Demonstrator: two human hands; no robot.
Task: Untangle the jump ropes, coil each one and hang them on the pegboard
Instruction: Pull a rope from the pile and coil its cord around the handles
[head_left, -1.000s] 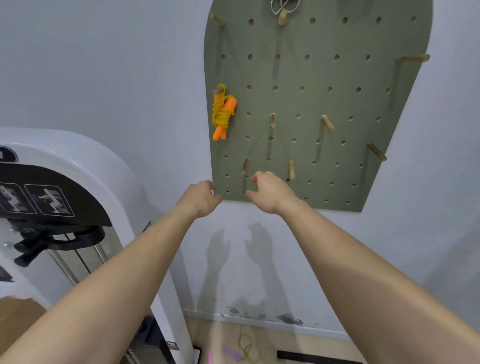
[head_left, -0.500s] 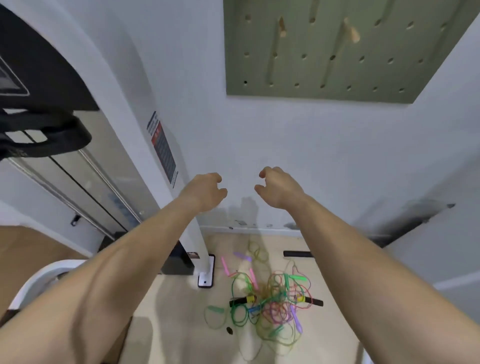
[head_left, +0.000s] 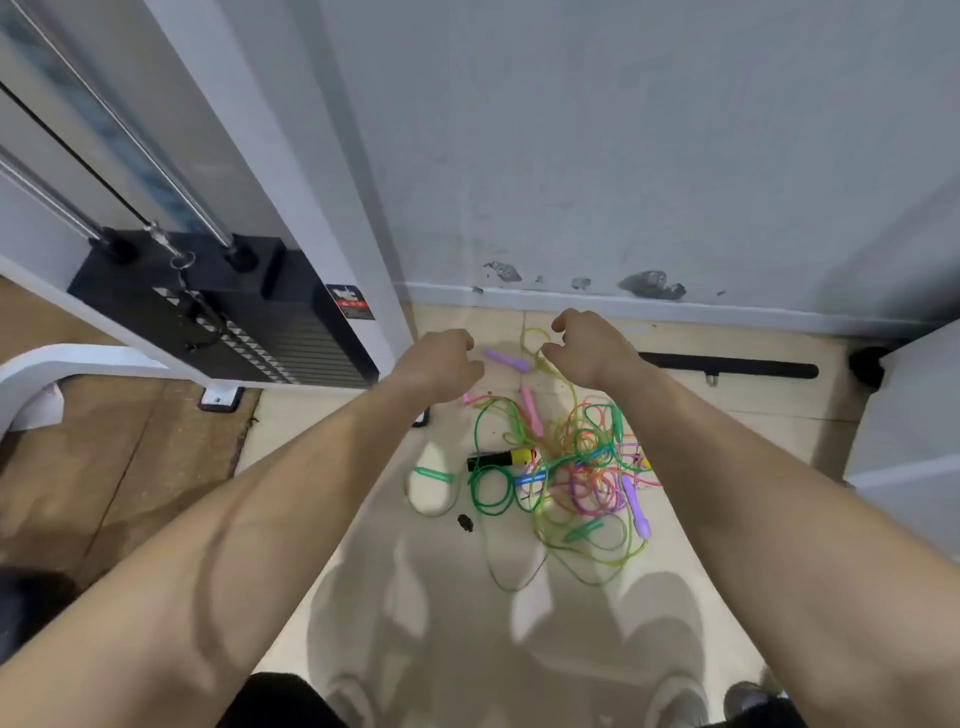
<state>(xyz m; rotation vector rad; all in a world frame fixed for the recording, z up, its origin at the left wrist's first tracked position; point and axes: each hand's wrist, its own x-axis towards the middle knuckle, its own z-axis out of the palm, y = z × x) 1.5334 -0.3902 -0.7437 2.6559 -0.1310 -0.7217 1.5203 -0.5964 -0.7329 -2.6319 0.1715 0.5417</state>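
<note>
Smooth beige floor (head_left: 426, 613); tangled glossy plastic jump ropes (head_left: 566, 467)

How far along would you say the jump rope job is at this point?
Nothing finished shows here: the pegboard is out of view. Both the left hand and right hand are empty, held above the tangled ropes on the floor. Untangling, coiling and hanging that pile all remain.
</note>
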